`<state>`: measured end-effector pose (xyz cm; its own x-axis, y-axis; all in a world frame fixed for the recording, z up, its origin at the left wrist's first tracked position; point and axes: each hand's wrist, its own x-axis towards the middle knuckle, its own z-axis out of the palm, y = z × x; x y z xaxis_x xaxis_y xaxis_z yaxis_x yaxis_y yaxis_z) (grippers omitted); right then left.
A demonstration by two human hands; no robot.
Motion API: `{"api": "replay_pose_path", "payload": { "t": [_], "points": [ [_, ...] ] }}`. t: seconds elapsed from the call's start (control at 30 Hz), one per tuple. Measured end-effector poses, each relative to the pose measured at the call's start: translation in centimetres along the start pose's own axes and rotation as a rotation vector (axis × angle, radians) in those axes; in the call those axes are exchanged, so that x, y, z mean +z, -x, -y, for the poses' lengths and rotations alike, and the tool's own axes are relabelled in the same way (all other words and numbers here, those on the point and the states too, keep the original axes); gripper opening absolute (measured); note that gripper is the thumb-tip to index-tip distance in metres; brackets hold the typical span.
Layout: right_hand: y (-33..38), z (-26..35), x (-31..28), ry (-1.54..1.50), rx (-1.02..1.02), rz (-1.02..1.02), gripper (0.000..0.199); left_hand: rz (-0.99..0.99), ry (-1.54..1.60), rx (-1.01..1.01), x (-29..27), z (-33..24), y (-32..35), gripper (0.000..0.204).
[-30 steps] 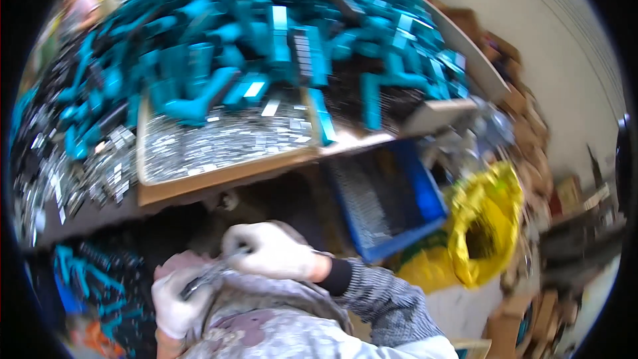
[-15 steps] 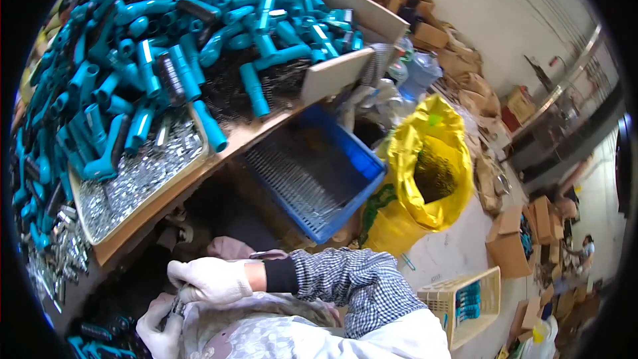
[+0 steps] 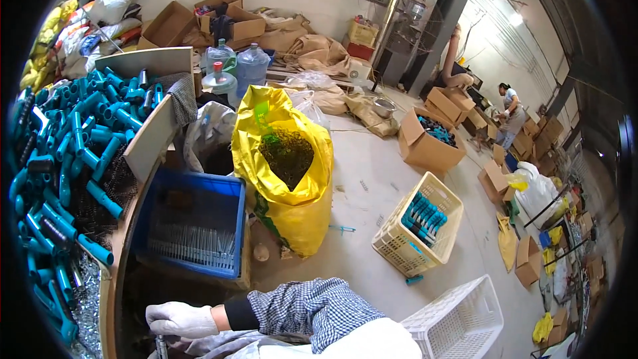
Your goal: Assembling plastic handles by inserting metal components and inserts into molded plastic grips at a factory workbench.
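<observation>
My right hand (image 3: 181,319), in a white glove with a black cuff and checked sleeve, lies low at the left over grey cloth in my lap. A thin metal piece (image 3: 161,346) pokes out just under its fingers; whether the hand grips it is hidden. My left hand is out of sight. Beside the hand rises the wooden bench edge (image 3: 114,272), heaped with teal plastic handles (image 3: 73,159) and dark metal parts.
A blue crate (image 3: 229,189) of thin metal rods sits ahead, a yellow sack (image 3: 292,206) of dark parts right of it. A cream basket (image 3: 405,252) with teal handles and a white basket (image 3: 458,319) stand on the floor. Cardboard boxes, water bottles (image 3: 234,70) and a distant person (image 3: 512,113) lie beyond.
The view has swung right and up, from the bench to the floor and room. My left hand, earlier on the metal piece, has dropped out of view.
</observation>
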<state>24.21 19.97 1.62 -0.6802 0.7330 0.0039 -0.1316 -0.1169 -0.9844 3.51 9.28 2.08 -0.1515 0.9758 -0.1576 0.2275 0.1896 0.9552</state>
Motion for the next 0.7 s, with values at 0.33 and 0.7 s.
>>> {"api": "replay_pose_path", "payload": {
  "t": [0.33,0.7],
  "points": [
    [-3.0,-3.8,3.5,-0.418,0.061,0.084,0.034,-0.137,-0.064,0.043,-1.6,-0.4,2.3,0.029],
    [-6.0,-4.3,8.8,-0.424,0.353,0.49,0.054,-0.494,-0.402,0.193,-4.9,2.9,9.2,0.029]
  ]
}}
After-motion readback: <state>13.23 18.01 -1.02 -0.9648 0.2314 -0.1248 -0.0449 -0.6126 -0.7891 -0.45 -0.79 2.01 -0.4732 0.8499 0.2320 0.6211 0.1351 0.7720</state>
